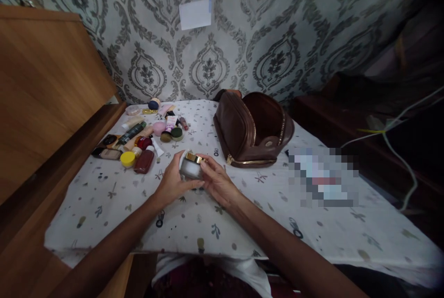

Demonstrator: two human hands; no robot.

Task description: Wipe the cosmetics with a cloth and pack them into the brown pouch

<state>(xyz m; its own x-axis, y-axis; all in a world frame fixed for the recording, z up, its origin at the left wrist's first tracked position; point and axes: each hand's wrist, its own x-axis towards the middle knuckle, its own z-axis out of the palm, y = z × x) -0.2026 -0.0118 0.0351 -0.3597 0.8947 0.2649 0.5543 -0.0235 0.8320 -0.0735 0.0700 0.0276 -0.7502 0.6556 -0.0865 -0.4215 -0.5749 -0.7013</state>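
Between my two hands, above the printed tablecloth (138,224), is a cosmetic jar (190,168) with a frosted body and a gold lid. My left hand (174,179) grips the jar from the left, its thumb along the lower front. On the other side, my right hand (218,179) has its fingers at the gold lid and the jar's right edge. Something whitish shows behind the jar by the left fingers; I cannot make it out. Beyond my right hand stands a brown leather toiletry bag (236,124), unzipped and gaping, its inside dark.
Several cosmetics lie at the table's left, among them a yellow-lidded jar (128,159), a dark red bottle (144,160) and a green tube (132,133). A pixelated item (322,178) lies at the right. A wooden cabinet (52,81) borders the left side; patterned wallpaper (208,64) is behind.
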